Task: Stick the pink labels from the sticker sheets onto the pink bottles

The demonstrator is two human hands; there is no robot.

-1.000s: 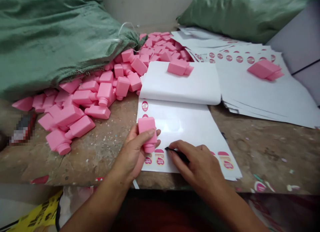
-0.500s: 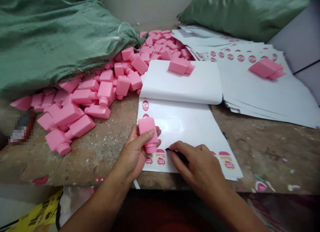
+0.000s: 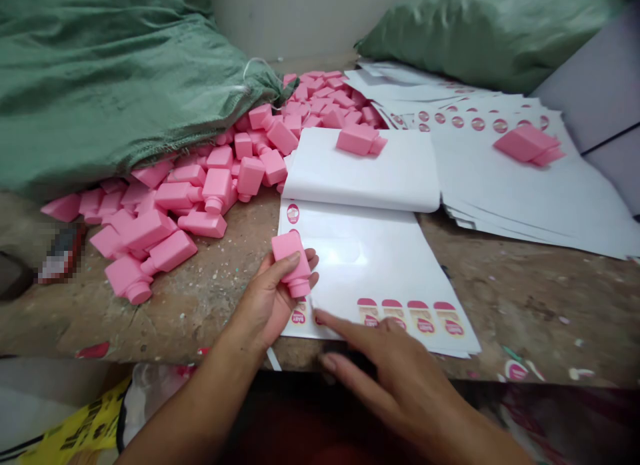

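My left hand (image 3: 267, 298) is closed around a pink plastic bottle (image 3: 291, 261), thumb across its front, the neck pointing down toward me. Under that hand lies a white label sheet (image 3: 370, 258) with a row of "BABY" labels (image 3: 420, 318) along its near edge. My right hand (image 3: 395, 365) is at this edge, index finger stretched out and thumb apart from it. A small red patch shows at the index fingertip, perhaps a label. Between thumb and index is something dark that I cannot make out; the curled fingers are hidden.
A heap of pink bottles (image 3: 215, 185) spreads at the left beside a green sack (image 3: 125, 98). A folded-back sheet (image 3: 360, 175) bears one bottle. More label sheets (image 3: 525, 191) lie right, under a second green sack (image 3: 480, 38). A pixelated object (image 3: 63, 255) is far left.
My right index finger has straightened and the thumb moved away; the black pen-like tool that hand held no longer shows clearly. The left hand's bottle has tilted and shifted slightly left.
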